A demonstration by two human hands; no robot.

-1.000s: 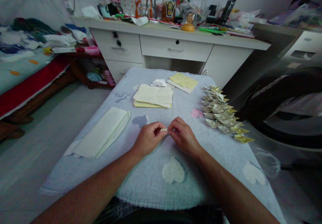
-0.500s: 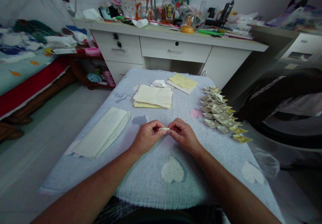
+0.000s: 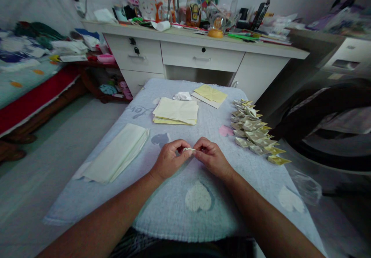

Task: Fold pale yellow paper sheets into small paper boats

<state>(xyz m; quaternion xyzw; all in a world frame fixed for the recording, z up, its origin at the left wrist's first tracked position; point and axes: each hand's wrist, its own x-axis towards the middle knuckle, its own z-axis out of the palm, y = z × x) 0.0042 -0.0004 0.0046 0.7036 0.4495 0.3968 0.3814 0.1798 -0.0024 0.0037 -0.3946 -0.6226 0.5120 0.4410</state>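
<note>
Between my two hands is a small folded piece of paper (image 3: 189,149), pale and seen nearly edge-on. My left hand (image 3: 171,155) pinches its left end between thumb and fingers. At the other end my right hand (image 3: 211,155) has thumb and fingertips closed on it. Most of the paper is hidden by the fingers. Beyond them lies a stack of cream and yellow paper sheets (image 3: 175,110). To the right stand rows of folded paper boats (image 3: 253,128), pale and yellow. A long folded pale paper bundle (image 3: 116,155) rests left of my hands.
A bluish cloth (image 3: 162,215) with heart patterns covers the table. Yellow and white sheets (image 3: 211,94) and a crumpled white tissue (image 3: 182,96) lie at its far side. A cluttered white desk (image 3: 185,37) stands behind, a washing machine (image 3: 342,68) to the right, a bed (image 3: 37,80) to the left.
The folded paper tilts slightly differently between my fingertips, its right end a little lower. Both hands stay in nearly the same place, still gripping it.
</note>
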